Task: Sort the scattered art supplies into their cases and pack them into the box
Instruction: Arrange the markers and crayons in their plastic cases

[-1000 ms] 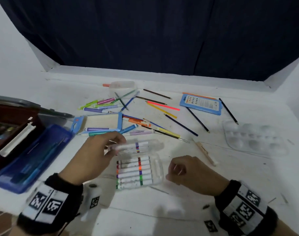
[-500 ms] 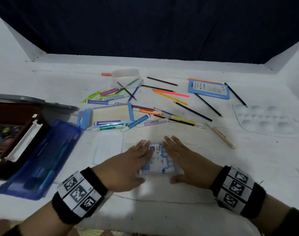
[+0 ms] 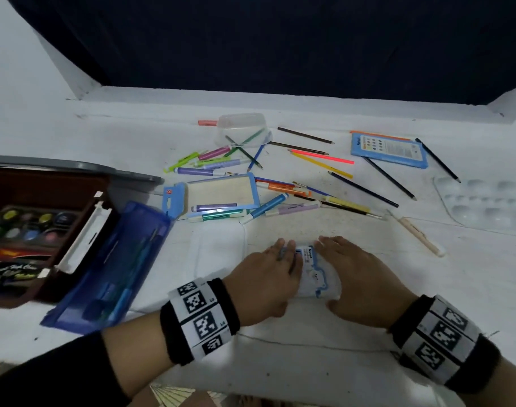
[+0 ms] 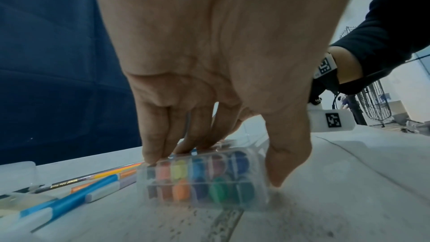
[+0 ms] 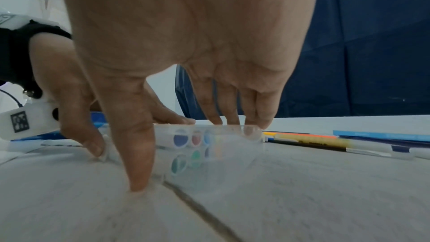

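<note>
Head view: both hands were down on the clear marker case point(image 3: 315, 273) near the front middle of the white table point(image 3: 368, 362), left hand point(image 3: 267, 284) on its left half, right hand point(image 3: 358, 279) on its right half.
Left hand: fingers straight-ish and flat on the lid, thumb down by the near end of the case, pressing, not curled round it.
Right hand: same deal, fingers laid on top, thumb planted on the table right at the near end. Not gripping anything as far as I could tell.
Case: lying flat, lid down, two rows of coloured marker caps showing through the end wall in the left wrist view point(image 4: 202, 179). My guess is they were snapping it closed.
Key relation: its long axis ran away from the person, so the hands sat either side of that axis, about equally near.
Where it has to go: the open box point(image 3: 45, 230) with the paint set sat well off to the left, with a blue pencil case point(image 3: 113, 265) between. So the left hand looked like the natural one to carry it over.
Left over: loose pencils and pens point(image 3: 321, 171) were scattered further back, plus a paint palette point(image 3: 485, 204) at the right, so plenty of sorting remained.
</note>
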The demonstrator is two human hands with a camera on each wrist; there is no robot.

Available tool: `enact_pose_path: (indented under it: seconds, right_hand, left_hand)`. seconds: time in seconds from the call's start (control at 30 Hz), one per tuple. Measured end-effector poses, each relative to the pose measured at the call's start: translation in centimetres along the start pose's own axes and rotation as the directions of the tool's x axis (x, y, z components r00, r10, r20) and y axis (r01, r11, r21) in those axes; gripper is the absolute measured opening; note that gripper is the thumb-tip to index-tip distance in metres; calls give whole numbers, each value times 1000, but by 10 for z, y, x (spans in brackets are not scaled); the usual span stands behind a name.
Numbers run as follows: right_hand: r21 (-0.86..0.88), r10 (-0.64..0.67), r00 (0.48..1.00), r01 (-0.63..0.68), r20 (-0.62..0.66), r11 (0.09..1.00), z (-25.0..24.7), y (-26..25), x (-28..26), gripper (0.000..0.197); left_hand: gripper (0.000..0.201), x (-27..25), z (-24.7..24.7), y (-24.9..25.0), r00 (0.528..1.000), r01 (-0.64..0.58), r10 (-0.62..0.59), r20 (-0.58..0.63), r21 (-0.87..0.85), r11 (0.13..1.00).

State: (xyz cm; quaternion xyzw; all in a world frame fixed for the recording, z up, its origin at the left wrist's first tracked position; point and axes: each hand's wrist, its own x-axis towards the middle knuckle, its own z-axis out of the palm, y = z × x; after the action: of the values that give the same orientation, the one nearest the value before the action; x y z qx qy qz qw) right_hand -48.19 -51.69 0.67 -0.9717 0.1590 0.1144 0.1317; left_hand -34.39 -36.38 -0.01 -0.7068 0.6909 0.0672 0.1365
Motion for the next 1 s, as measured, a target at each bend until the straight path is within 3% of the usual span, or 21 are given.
enact_pose_path:
  seconds: [0.1, 0.27, 0.33, 0.4, 0.47, 0.53, 0.6, 0.67, 0.8, 0.93, 1.0]
  right_hand:
    - [-39, -4, 999, 6, 38, 999, -5, -4, 7, 105]
    - [-46, 24, 989, -18, 145, 999, -10, -17, 21, 106]
    - [24, 46, 988, -50, 148, 998, -8, -17, 22, 101]
    - [116, 49, 992, -62, 116, 991, -8, -20, 21, 110]
    - [215, 36, 995, -55, 92, 975, -12, -27, 18, 118]
    - [334, -19, 1000, 18, -1, 942, -18, -40, 15, 109]
    - [419, -80, 989, 125, -124, 899, -26, -59, 16, 102]
    - [438, -110, 965, 208, -237, 874, -31, -80, 20, 106]
    - [373, -166, 889, 340, -426, 863, -44, -141, 33, 110]
    - [292, -286, 767, 519, -575, 803, -48, -224, 59, 102]
    - [288, -301, 759, 534, -577, 795, -43, -260, 75, 104]
  left_hand:
    - [86, -1, 1, -2, 999, 35, -35, 29, 20, 999]
    - [84, -3, -9, -17, 998, -8, 16, 54, -142, 990]
    - [72, -11, -8, -22, 999, 0, -10, -36, -278, 961]
    - [58, -29, -6, -28, 974, -8, -99, -202, -470, 882]
    - [50, -54, -7, -33, 882, -45, -258, -395, -614, 788]
    - [37, -84, -16, -41, 742, -96, -399, -539, -674, 732]
    - [20, -119, -29, -53, 610, -98, -508, -608, -694, 714]
    - [12, -154, -36, -70, 513, -52, -576, -636, -693, 719]
    - [15, -216, -24, -112, 429, 53, -652, -625, -703, 709]
    - [16, -276, 3, -159, 357, 98, -731, -582, -754, 649]
    - [23, -303, 17, -188, 328, 103, -762, -559, -781, 617]
